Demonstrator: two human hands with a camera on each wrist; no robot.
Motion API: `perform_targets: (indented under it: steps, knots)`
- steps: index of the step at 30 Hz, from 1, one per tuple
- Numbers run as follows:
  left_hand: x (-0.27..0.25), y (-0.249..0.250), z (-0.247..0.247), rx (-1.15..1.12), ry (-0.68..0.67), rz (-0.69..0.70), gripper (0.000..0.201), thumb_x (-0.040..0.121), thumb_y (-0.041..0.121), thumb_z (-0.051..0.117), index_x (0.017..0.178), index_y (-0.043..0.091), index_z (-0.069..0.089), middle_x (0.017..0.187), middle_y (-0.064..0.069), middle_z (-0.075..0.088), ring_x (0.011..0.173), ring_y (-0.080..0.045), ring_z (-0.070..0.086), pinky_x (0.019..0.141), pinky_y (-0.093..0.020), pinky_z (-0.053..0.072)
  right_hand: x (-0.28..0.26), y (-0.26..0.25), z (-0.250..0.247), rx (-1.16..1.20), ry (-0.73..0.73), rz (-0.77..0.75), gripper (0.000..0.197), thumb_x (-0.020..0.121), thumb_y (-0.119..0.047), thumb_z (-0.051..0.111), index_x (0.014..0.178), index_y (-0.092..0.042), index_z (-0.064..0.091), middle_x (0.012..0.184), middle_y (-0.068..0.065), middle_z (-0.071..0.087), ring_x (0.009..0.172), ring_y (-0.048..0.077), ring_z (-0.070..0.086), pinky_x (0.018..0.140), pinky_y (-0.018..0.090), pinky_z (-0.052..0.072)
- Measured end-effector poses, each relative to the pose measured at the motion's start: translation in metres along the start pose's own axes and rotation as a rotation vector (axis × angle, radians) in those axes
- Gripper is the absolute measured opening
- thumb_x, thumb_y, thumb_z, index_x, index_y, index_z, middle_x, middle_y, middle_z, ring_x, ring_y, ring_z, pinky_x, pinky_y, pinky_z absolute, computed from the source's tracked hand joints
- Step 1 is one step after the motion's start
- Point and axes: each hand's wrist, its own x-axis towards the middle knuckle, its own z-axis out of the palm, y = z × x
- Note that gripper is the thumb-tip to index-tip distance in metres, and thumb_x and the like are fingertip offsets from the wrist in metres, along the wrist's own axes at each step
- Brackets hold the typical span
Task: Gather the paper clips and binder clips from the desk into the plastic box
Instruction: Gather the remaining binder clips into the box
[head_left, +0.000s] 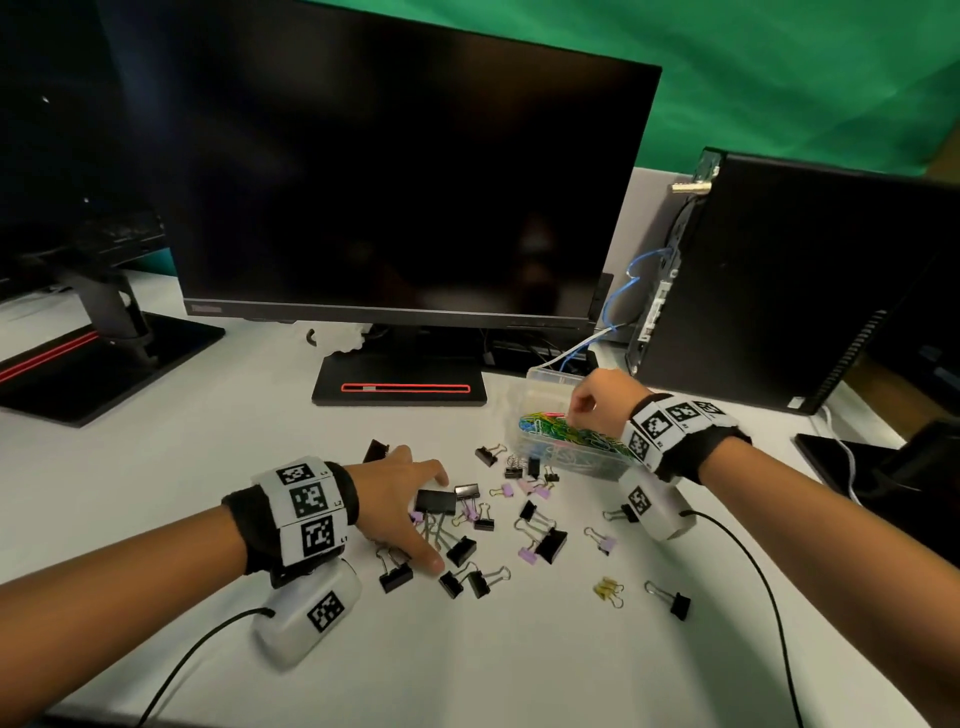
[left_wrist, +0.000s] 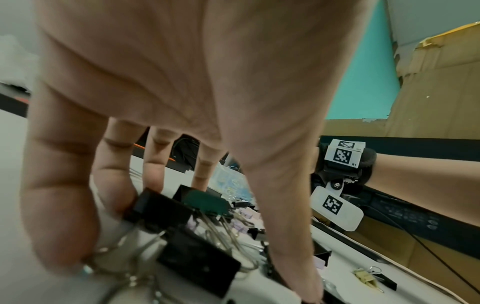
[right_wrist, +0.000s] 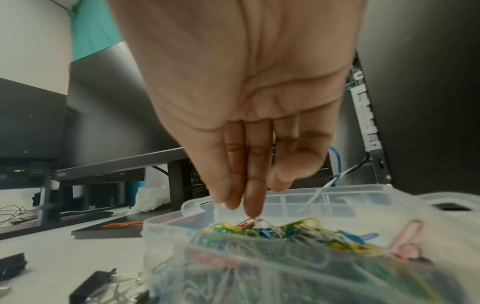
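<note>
Left hand (head_left: 397, 499) over scattered binder clips (head_left: 470, 525)

binder clips (head_left: 540, 540) lie scattered on the desk (head_left: 208, 467), left of and before the plastic box (head_left: 550, 395) holding paper clips (head_left: 566, 431).

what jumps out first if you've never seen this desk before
The scatter of binder clips, mostly black, some lilac, across the white desk, with the left hand spread over them. Behind them to the right, the right hand hovers over a clear plastic box of bright paper clips.
</note>
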Motion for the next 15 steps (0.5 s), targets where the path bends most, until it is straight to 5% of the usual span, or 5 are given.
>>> perform_targets:
  steps: [5,9,12,15]
  knots:
    - [0.003,-0.006,-0.013,0.006,0.153,-0.012,0.103,0.055,0.062,0.078,0.139,0.033,0.024,0.126,-0.001,0.029,0.122,-0.023,0.036,0.104,-0.042,0.041,-0.029,0.021,-0.006,0.021,0.009,-0.062,0.005,0.082,-0.024,0.065,0.081,-0.020,0.066,0.090,0.001,0.066,0.085,0.018,0.059,0.073,0.026,0.046]
    - [0.007,-0.024,-0.024,0.087,0.160,-0.104,0.109,0.053,0.066,0.076,0.142,0.036,0.021,0.138,0.000,0.023,0.131,-0.024,0.024,0.109,-0.047,0.035,-0.062,0.031,-0.006,-0.039,-0.135,-0.091,0.025,0.071,-0.041,0.075,0.084,-0.029,0.058,0.091,-0.005,0.059,0.080,0.013,0.053,0.068,0.019,0.040]
    - [0.008,-0.032,-0.026,0.098,0.047,-0.104,0.103,0.058,0.065,0.074,0.143,0.038,0.022,0.143,0.002,0.022,0.134,-0.023,0.024,0.112,-0.046,0.032,-0.086,0.035,0.000,-0.051,-0.379,-0.106,0.067,0.059,-0.047,0.082,0.116,-0.035,0.051,0.116,-0.009,0.049,0.094,0.006,0.049,0.078,0.012,0.040]
    - [0.007,-0.031,-0.026,0.089,-0.012,-0.064,0.106,0.051,0.068,0.076,0.140,0.042,0.025,0.139,0.005,0.025,0.129,-0.020,0.029,0.111,-0.043,0.033,-0.103,0.046,0.011,-0.103,-0.547,-0.097,0.118,0.048,-0.050,0.086,0.142,-0.043,0.015,0.137,-0.013,0.022,0.127,0.009,0.030,0.112,0.031,0.031]
